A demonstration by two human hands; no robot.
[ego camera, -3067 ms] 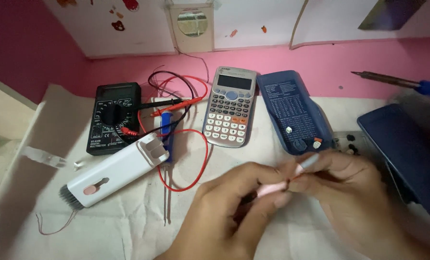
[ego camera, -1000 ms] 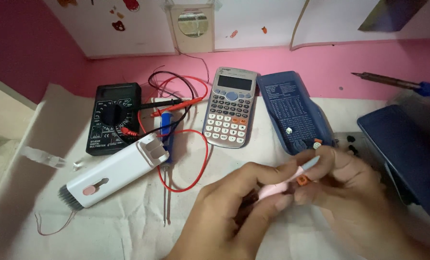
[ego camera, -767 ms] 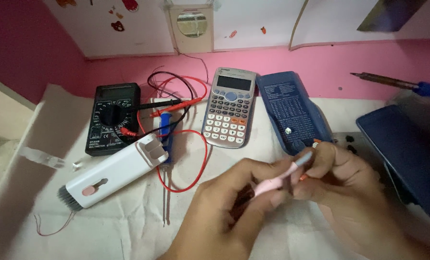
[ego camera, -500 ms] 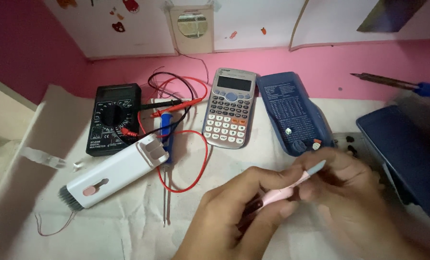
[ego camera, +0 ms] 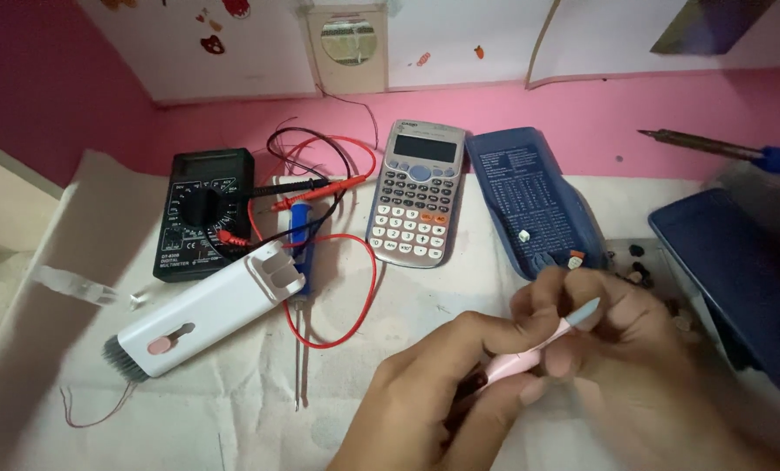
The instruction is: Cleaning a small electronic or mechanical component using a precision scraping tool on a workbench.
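My left hand (ego camera: pixel 434 388) grips a slim pink pen-shaped tool (ego camera: pixel 530 349) with a pale blue tip that points up and right. My right hand (ego camera: pixel 634 349) is closed around the tip end of that same tool, fingers curled over it. Both hands meet low in the view, over the pale cloth (ego camera: pixel 233 410). Just beyond them lie a grey calculator (ego camera: pixel 416 196) and its dark blue slide cover (ego camera: pixel 534 201), face down.
A black multimeter (ego camera: pixel 202 214) with red and black leads (ego camera: pixel 329 262) sits at the left. A white cleaning-kit case with a brush end (ego camera: pixel 202 314) lies in front of it. A soldering iron (ego camera: pixel 721 150) and a blue box (ego camera: pixel 739 279) are at the right.
The pink tool and both hands have shifted slightly down and right; my right fingers keep working at the tool's tip. Nothing on the desk has moved.
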